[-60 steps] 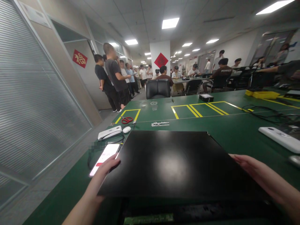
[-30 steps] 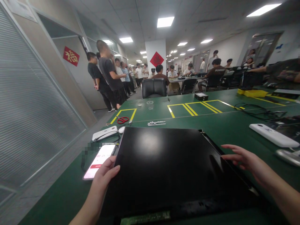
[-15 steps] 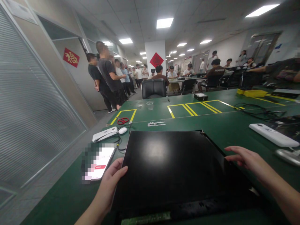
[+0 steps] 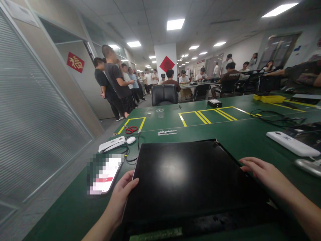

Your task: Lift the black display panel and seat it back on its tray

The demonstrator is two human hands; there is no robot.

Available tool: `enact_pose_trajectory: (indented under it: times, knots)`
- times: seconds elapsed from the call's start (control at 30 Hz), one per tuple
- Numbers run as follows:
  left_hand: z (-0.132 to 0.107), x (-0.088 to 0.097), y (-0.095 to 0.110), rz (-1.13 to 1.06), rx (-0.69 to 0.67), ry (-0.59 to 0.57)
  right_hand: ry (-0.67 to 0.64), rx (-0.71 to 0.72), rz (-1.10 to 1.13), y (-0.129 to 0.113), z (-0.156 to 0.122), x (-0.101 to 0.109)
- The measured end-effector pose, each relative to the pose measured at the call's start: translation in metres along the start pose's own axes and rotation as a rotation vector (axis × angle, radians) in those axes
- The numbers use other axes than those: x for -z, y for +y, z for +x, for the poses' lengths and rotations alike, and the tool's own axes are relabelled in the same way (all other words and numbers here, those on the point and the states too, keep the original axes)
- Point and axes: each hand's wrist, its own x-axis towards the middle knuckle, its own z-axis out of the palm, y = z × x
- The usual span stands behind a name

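Note:
A glossy black display panel (image 4: 175, 180) lies in front of me over a dark frame, whose far right corner (image 4: 216, 143) shows past the panel. My left hand (image 4: 122, 192) is closed on the panel's left edge, thumb on the top face and fingers at the side. On the other side, my right hand (image 4: 260, 170) has its fingers stretched out at the right edge of the frame; whether they press on it I cannot tell. A green strip (image 4: 155, 234) shows at the near edge.
A phone (image 4: 106, 175) with a lit screen lies left of the panel. Beyond it are a white device (image 4: 112, 144), a white mouse (image 4: 130, 140) and red-handled scissors (image 4: 131, 129). A white power bank (image 4: 292, 144) lies at right. Yellow tape marks the green table (image 4: 165, 120); people stand and sit behind.
The panel's far left corner has shifted slightly right and towards me, baring more of the frame's far edge. My left hand moved a little right with it; my right hand stayed nearly in place.

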Motion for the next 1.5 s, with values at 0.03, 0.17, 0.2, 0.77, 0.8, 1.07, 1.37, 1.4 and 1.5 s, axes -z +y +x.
enact_pose_trajectory:
  times: [0.03,0.17,0.2,0.77,0.8,1.07,1.37,1.4,1.5]
  knots:
    - [0.001,0.000,-0.002,-0.006,0.005,-0.001,-0.003,0.013,-0.036,0.001,0.000,-0.001]
    - [0.003,-0.001,-0.007,-0.009,0.006,-0.006,0.005,0.047,-0.165,0.002,-0.002,-0.003]
    - [0.003,-0.001,-0.008,-0.004,0.005,-0.006,0.009,0.047,-0.185,0.000,-0.003,-0.004]
    - [0.008,0.008,-0.007,0.013,0.079,-0.116,-0.011,0.108,-0.378,-0.003,-0.013,-0.012]
    - [0.008,0.008,-0.006,0.012,0.091,-0.122,-0.017,0.112,-0.391,-0.004,-0.013,-0.012]
    - [0.007,0.005,-0.005,0.049,0.124,-0.102,-0.025,0.140,-0.459,-0.004,-0.016,-0.012]
    - [0.014,0.014,-0.014,0.073,0.120,-0.157,-0.007,0.175,-0.484,0.003,-0.012,-0.013]
    - [0.015,0.014,-0.014,0.072,0.126,-0.157,-0.008,0.176,-0.482,0.004,-0.011,-0.013]
    - [0.016,0.015,-0.015,0.067,0.132,-0.150,-0.006,0.176,-0.487,0.004,-0.010,-0.013]
